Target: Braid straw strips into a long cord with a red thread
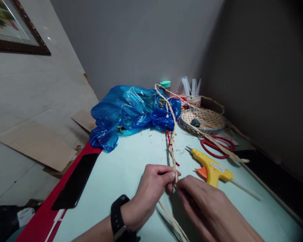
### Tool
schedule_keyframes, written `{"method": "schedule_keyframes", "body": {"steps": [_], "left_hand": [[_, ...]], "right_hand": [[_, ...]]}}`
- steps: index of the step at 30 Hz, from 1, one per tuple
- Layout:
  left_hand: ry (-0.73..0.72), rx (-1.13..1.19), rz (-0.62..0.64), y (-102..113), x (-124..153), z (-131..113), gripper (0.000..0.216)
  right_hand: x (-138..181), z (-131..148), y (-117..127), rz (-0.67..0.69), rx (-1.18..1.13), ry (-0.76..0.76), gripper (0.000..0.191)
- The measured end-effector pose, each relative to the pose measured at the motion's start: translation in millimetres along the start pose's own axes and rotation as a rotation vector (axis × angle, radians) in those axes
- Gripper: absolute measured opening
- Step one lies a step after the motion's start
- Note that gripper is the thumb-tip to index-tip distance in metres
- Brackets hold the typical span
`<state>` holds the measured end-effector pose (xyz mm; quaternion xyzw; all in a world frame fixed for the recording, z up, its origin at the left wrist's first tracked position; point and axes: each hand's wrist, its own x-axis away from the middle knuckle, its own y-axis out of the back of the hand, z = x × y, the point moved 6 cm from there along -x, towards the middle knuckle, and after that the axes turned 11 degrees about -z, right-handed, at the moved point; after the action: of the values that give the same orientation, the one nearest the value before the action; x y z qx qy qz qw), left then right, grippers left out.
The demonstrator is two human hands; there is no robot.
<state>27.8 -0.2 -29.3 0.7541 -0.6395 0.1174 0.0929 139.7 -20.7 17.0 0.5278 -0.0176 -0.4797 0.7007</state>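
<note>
A pale braided cord (174,153) of straw-like fibre runs from the back of the table toward me. My left hand (154,185), with a black watch on its wrist, pinches the cord between thumb and forefinger. Just to the right and slightly lower, my right hand (202,201) is closed at the cord's near end; its fingertips are mostly hidden behind the hand. Loose fibre strands (174,223) trail below both hands to the bottom edge. A thin red tie (169,138) is on the cord farther up.
Right of the cord lies a yellow glue gun (212,167), with red-handled scissors (217,148) behind it. A woven basket (204,117) holds a small dark item. Blue plastic bags (131,107) fill the back left. A black phone (77,181) lies along the left edge.
</note>
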Motion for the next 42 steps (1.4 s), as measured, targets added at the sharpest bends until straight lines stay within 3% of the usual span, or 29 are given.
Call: {"method": "schedule_keyframes", "body": {"steps": [5, 9, 12, 13, 16, 20, 23, 27, 31, 36, 42], "left_hand": [[0.04, 0.158, 0.101, -1.3, 4.0, -1.2, 0.02], [0.044, 0.212, 0.126, 0.7, 4.8, -0.7, 0.019], [0.084, 0.234, 0.109, 3.0, 4.4, -0.1, 0.017], [0.084, 0.245, 0.116, 3.0, 4.7, -1.6, 0.017], [0.072, 0.266, 0.126, 2.9, 6.3, -8.0, 0.018], [0.066, 0.264, 0.121, 2.0, 9.3, -13.6, 0.024], [0.023, 0.226, 0.108, 1.7, 10.5, -15.7, 0.025], [-0.019, 0.167, 0.014, 5.6, 10.6, -14.2, 0.022], [-0.099, 0.179, 0.033, 5.7, 12.1, -16.6, 0.034], [-0.177, -0.117, 0.012, 7.4, 14.3, -19.3, 0.022], [-0.502, -0.638, -0.131, 9.8, 27.7, -39.6, 0.007]], "right_hand": [[8.4, 12.4, -12.9, -0.189, 0.304, 0.2, 0.03], [10.2, 18.3, -22.0, -0.18, 0.436, 0.251, 0.031], [-1.9, 11.8, -7.5, -0.042, 0.145, 0.151, 0.022], [-8.2, 4.7, -0.2, 0.016, 0.054, 0.061, 0.021], [-27.6, -22.9, 23.5, 0.002, -0.022, -0.227, 0.026], [-33.1, -34.2, -5.7, 0.266, -0.441, -0.407, 0.034], [-27.4, -36.8, -29.3, 0.28, -0.669, -0.536, 0.035], [-22.2, -43.9, -35.5, 0.15, -0.673, -0.507, 0.03], [-19.4, -46.0, -34.8, 0.189, -0.562, -0.422, 0.036], [-22.3, -41.3, -26.2, 0.159, -0.377, -0.349, 0.036], [-25.1, -38.5, -19.8, 0.111, -0.241, -0.36, 0.033]]}}
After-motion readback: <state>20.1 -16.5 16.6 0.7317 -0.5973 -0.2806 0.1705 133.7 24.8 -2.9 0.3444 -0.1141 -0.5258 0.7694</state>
